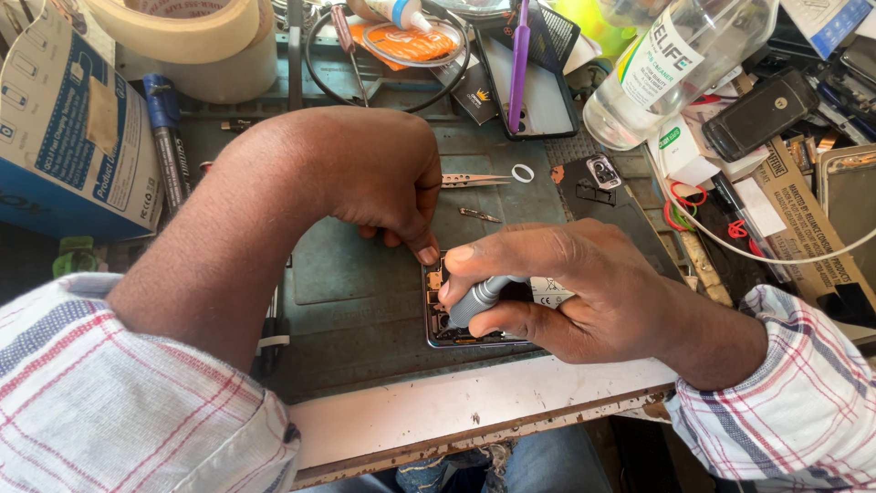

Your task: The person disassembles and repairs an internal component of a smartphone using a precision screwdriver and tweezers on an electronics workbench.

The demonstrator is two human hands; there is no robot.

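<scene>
On the grey-green work mat point(365, 301) an opened phone point(447, 315) lies at the near edge, the left hand point(365, 173) pressing fingertips on its top end while the right hand point(557, 288) wraps closed around a small grey screwdriver point(479, 297) set upon it, tweezers point(474, 181) lying just beyond

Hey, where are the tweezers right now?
In the head view, the tweezers lie on the green work mat, just right of the left hand and beside a small white ring, above the opened phone.
</scene>
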